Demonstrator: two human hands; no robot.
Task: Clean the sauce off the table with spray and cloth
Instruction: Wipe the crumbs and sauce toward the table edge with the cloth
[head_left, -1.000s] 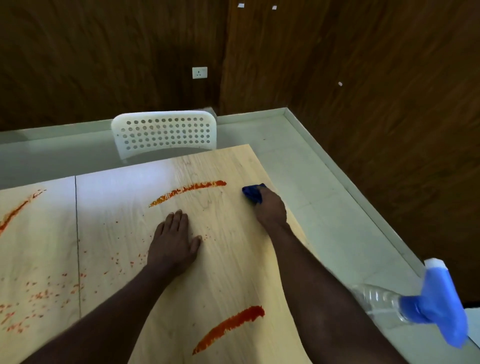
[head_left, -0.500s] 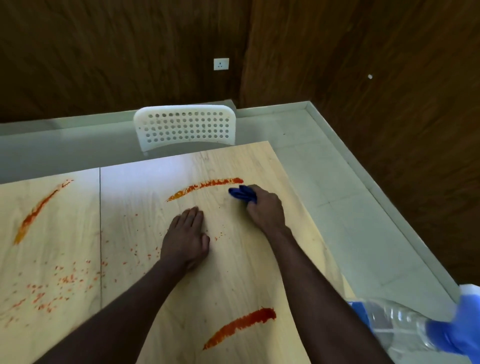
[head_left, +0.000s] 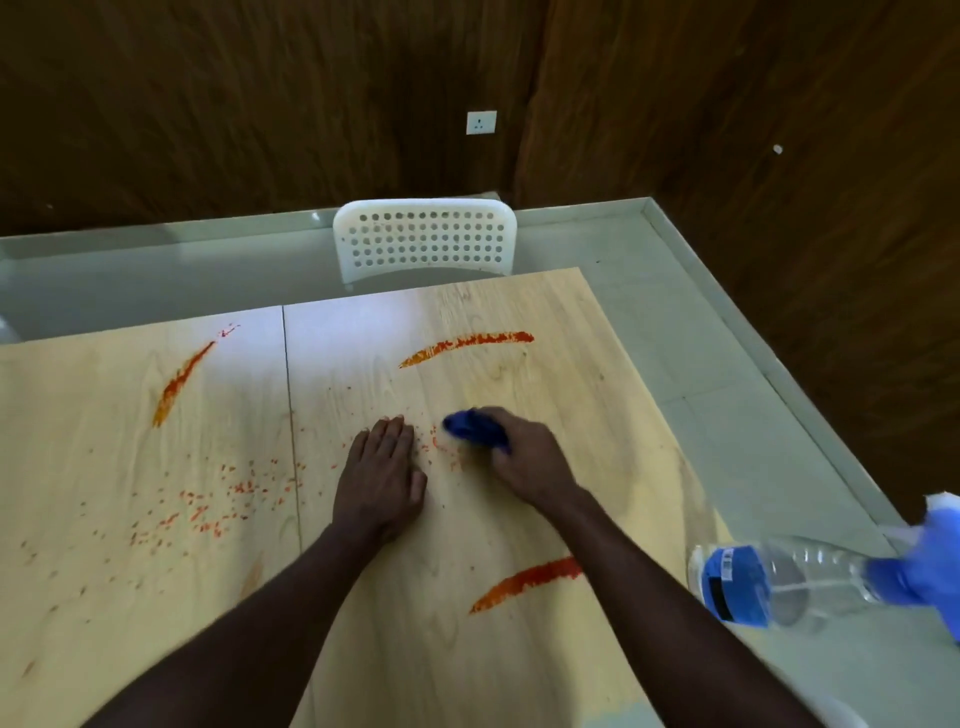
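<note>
Pale wooden table (head_left: 467, 545): red sauce streaks (head_left: 467, 345) far, near and left. Clear plastic spray bottle with blue trigger (head_left: 810, 577) lies at right, well apart from hands. Left hand (head_left: 382, 478) flat on wood, fingers straight, bracing. Right hand (head_left: 530, 452) clenched round bunched blue cloth (head_left: 470, 426), just beside small red specks (head_left: 439, 441) (wiping step, likely). Press firmly, short overlapping strokes, refold cloth to avoid smearing.

Cloth (head_left: 471, 427) mostly under right hand (head_left: 535, 460)

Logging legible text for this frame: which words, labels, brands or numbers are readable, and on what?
Clear plastic spray bottle, blue label: small print on a white patch, too blurred to read.
White wall socket: no lettering visible.
Nothing else carries text, so no text can be quoted.
</note>
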